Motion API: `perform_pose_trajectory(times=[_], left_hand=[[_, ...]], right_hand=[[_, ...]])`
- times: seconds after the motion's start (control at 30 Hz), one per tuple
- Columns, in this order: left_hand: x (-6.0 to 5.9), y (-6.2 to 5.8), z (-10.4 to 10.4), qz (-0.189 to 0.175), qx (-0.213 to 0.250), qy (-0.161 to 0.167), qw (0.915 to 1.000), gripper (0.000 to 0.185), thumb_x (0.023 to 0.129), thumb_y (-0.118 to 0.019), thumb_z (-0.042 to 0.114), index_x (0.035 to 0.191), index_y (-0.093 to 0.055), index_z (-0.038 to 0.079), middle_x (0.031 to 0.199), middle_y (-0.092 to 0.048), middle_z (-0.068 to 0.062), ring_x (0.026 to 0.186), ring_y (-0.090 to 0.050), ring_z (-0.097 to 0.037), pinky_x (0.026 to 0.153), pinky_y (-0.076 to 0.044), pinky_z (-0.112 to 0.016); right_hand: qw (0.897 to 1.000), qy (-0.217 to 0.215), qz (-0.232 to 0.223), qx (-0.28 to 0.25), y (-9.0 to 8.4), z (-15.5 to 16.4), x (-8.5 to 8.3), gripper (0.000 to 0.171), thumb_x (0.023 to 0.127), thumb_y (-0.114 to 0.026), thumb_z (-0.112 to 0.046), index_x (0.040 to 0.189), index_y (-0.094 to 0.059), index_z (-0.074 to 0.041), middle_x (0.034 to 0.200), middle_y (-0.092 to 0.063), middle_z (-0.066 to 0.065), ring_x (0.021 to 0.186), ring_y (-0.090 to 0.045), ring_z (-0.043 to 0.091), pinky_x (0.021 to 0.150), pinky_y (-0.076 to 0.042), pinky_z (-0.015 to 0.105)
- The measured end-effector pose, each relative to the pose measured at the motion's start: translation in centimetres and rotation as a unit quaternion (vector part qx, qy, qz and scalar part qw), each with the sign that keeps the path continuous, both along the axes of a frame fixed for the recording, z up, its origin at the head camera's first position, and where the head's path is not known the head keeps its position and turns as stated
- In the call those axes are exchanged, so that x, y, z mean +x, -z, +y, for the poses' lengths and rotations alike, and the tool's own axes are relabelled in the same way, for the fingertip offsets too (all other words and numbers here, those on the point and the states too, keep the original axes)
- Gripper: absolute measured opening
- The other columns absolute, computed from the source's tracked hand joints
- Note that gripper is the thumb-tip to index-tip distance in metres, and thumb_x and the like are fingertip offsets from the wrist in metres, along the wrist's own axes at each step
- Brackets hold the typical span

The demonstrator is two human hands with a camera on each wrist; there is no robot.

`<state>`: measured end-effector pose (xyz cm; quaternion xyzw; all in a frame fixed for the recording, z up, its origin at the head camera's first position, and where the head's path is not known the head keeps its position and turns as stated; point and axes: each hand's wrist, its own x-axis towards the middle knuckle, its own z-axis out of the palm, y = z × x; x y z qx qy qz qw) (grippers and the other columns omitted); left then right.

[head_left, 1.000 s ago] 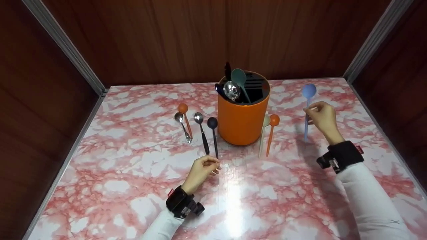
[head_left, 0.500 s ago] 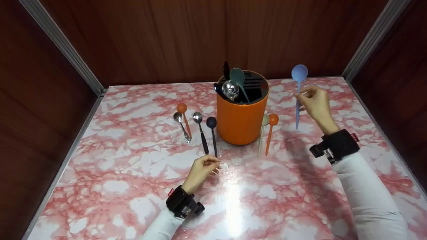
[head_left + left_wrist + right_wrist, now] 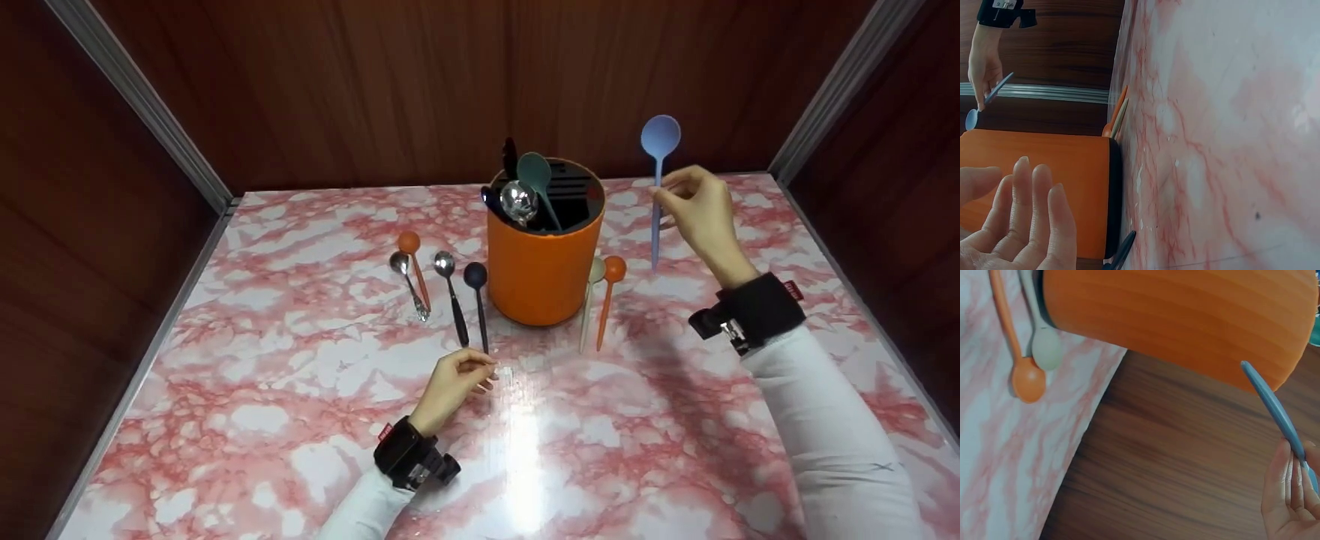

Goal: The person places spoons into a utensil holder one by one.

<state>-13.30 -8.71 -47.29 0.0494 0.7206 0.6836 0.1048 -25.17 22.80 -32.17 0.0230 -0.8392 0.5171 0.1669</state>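
My right hand (image 3: 703, 214) pinches a light blue spoon (image 3: 661, 139) by its handle, bowl up, above the table to the right of an orange utensil holder (image 3: 544, 277). In the right wrist view the end of the spoon's handle (image 3: 1272, 405) points toward the holder's side. Loosely bent and holding nothing, my left hand (image 3: 452, 382) is just in front of a dark spoon (image 3: 475, 276); its fingers (image 3: 1040, 197) show in the left wrist view. From the holder's slotted black top stick out a green spoon (image 3: 534, 172), a shiny metal utensil (image 3: 519, 201) and dark handles.
Left of the holder lie a black-handled metal spoon (image 3: 455, 300), a small metal spoon (image 3: 409, 281) and an orange spoon (image 3: 409, 243). A pale green spoon (image 3: 597, 270) and another orange spoon (image 3: 614, 269) lie at its right. Wood-grain panels (image 3: 360, 90) enclose the marbled table (image 3: 262, 450).
The right hand has raised the light blue spoon and carried it leftward, toward the holder. My left hand has stayed in place.
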Motion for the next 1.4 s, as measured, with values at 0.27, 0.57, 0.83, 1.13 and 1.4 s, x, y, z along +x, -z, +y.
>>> perform_pose_trajectory(times=[0.27, 0.57, 0.83, 1.13, 1.4], left_hand=[[0.0, -0.1, 0.0, 0.006, -0.009, 0.003, 0.9999, 0.024, 0.086, -0.057, 0.004, 0.104, -0.057, -0.012, 0.092, -0.063, -0.030, 0.071, -0.064, -0.016, 0.076, -0.054, -0.049], [0.1, -0.2, -0.1, 0.004, -0.003, 0.005, 1.0000, 0.025, 0.086, -0.056, 0.004, 0.105, -0.057, -0.012, 0.093, -0.064, -0.028, 0.072, -0.064, -0.019, 0.076, -0.054, -0.049], [0.1, -0.2, -0.2, 0.002, -0.006, 0.005, 1.0000, 0.026, 0.086, -0.057, 0.005, 0.106, -0.057, -0.012, 0.093, -0.063, -0.028, 0.071, -0.063, -0.016, 0.076, -0.054, -0.050], [0.0, 0.0, -0.2, 0.002, -0.004, 0.008, 1.0000, 0.026, 0.086, -0.056, 0.004, 0.106, -0.056, -0.013, 0.093, -0.063, -0.027, 0.071, -0.063, -0.016, 0.077, -0.054, -0.050], [0.2, 0.0, -0.2, 0.001, 0.004, 0.005, 1.0000, 0.028, 0.086, -0.056, 0.004, 0.107, -0.055, -0.015, 0.094, -0.062, -0.032, 0.071, -0.063, -0.016, 0.076, -0.054, -0.050]], right_hand=[[0.998, 0.018, 0.060, 0.012, -1.9, -1.4, 0.0, 0.018, 0.084, -0.067, -0.016, 0.091, -0.059, -0.001, 0.060, -0.051, -0.023, 0.047, -0.050, -0.009, 0.047, -0.044, 0.009], [0.992, 0.011, 0.125, -0.026, -3.4, -3.9, 0.0, 0.012, 0.082, -0.070, -0.015, 0.085, -0.059, -0.011, 0.062, -0.053, -0.020, 0.052, -0.050, -0.005, 0.051, -0.042, 0.012], [0.985, -0.011, 0.159, -0.067, -4.1, -5.5, -0.2, 0.012, 0.083, -0.068, -0.015, 0.085, -0.057, -0.014, 0.064, -0.056, -0.016, 0.056, -0.054, 0.000, 0.053, -0.047, 0.015], [0.978, -0.038, 0.183, -0.093, -3.9, -7.1, -0.7, 0.011, 0.082, -0.068, -0.008, 0.085, -0.058, -0.008, 0.065, -0.058, -0.018, 0.059, -0.057, 0.001, 0.054, -0.048, 0.015], [0.981, -0.058, 0.163, -0.091, -3.3, -7.8, -0.7, 0.014, 0.083, -0.067, -0.009, 0.088, -0.056, -0.002, 0.068, -0.059, -0.015, 0.060, -0.059, 0.004, 0.056, -0.054, 0.019]])
